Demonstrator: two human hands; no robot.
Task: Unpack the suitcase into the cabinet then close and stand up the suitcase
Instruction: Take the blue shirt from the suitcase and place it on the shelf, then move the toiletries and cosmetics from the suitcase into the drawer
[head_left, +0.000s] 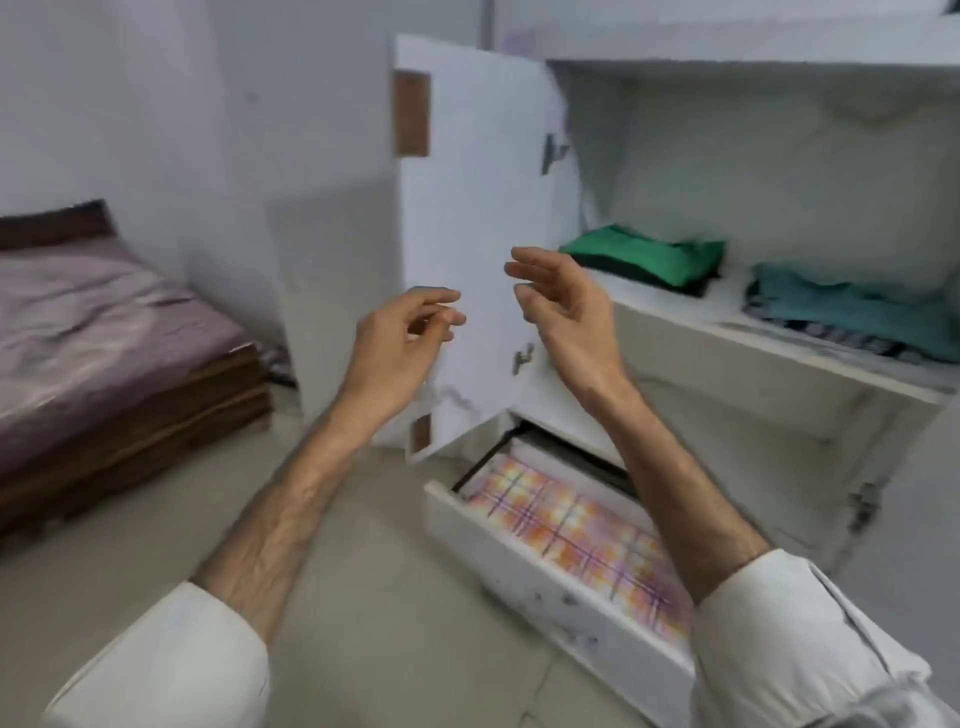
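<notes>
White-painted cabinet (779, 374) fills the right half of the head view, its shelf recess open to the room and its tall door (478, 234) swung out toward the camera, edge-on between the wall and the shelves. Two metal hinges (551, 151) show on the door's inner side, and brown bare patches sit at its upper and lower outer corners. Left of the door, against the pale wall, stands a low wooden bed (124, 364) with a mauve cover, its dark headboard at the back. Grey floor tiles (374, 571) run between bed and cabinet.

Below the shelf, a white drawer (550, 592) is pulled out across the floor space, and a folded checked cloth (582, 535) in orange, pink and purple lies inside it, partly crossed by the right forearm. On the shelf above lie two folded piles: a bright green garment (649, 257) over something dark at the left, and a teal garment (852, 306) over a striped piece at the right, the two set a little apart. The suitcase cannot be seen in this view.

Both arms reach forward in rolled cream sleeves (171, 670). The left hand (400, 353) hangs in front of the door's lower part, fingers loosely bent, thumb near the fingertips, holding nothing. The right hand (561, 301) is raised just beside it, in front of the door's hinge edge, palm turned inward, fingers relaxed and slightly spread, also holding nothing. The two hands are near each other but not touching.
</notes>
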